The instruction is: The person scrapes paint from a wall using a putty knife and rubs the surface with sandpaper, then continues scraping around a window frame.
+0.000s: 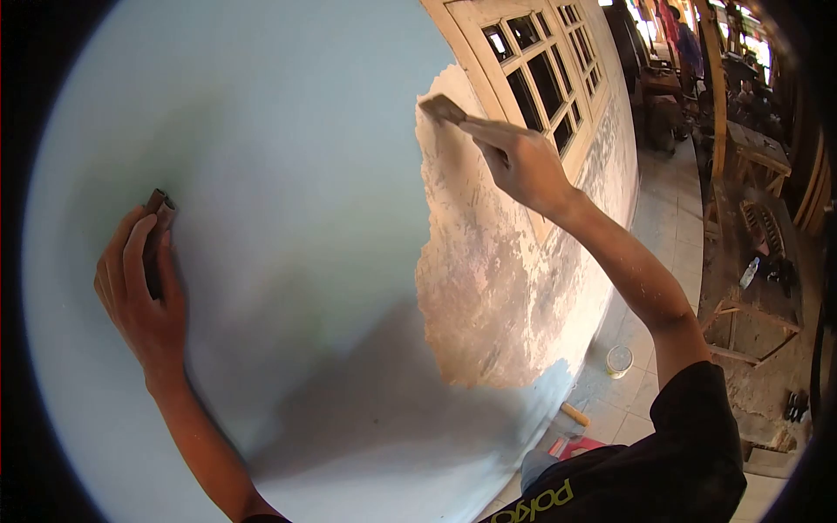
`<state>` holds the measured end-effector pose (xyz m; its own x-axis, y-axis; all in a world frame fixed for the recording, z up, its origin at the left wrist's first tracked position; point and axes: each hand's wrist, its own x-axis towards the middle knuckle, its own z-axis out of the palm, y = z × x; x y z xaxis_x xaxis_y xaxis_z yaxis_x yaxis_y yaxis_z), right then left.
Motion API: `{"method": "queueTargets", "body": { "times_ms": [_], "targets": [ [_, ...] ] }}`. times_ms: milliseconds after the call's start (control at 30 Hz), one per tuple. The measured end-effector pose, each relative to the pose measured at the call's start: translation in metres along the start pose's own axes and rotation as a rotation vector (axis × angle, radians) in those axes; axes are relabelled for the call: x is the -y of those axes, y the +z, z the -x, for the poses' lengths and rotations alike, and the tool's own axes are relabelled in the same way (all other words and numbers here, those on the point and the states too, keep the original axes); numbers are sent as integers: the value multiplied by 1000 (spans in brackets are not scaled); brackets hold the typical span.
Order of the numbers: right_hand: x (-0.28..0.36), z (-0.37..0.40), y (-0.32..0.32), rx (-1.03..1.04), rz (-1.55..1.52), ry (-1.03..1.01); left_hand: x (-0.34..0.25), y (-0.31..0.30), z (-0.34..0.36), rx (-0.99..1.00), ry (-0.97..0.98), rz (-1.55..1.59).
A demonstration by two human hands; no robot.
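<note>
My right hand (pixel 532 170) is raised near the window, fingers closed on a scraper (pixel 443 109) with a flat, brownish blade. The blade lies at the upper left edge of a bare, patchy plaster area (pixel 475 305), where the light blue paint ends in a jagged line. On the left, my left hand (pixel 144 279) is close against the blue painted wall (pixel 288 200). Its fingers wrap round a dark brown rolled piece (pixel 159 205) with two tube-like ends showing; what it is I cannot tell.
A cream window frame (pixel 488 70) with dark panes borders the bare patch. On the tiled floor (pixel 641 383) stand a small tub (pixel 619 361) and a wooden-handled tool (pixel 575 414). A wooden bench (pixel 754 288) holding a bottle (pixel 749 272) is at the right. A person (pixel 689 48) is far back.
</note>
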<state>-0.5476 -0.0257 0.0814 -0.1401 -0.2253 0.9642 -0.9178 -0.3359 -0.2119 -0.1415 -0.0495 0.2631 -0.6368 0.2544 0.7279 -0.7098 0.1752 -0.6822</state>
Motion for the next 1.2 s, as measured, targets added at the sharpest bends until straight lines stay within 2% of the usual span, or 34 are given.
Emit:
{"method": "queueTargets", "body": {
  "times_ms": [1200],
  "targets": [
    [-15, -17, 2, -9, 25, -47, 2, 1, -1, 22, 17, -21]
  ]
}}
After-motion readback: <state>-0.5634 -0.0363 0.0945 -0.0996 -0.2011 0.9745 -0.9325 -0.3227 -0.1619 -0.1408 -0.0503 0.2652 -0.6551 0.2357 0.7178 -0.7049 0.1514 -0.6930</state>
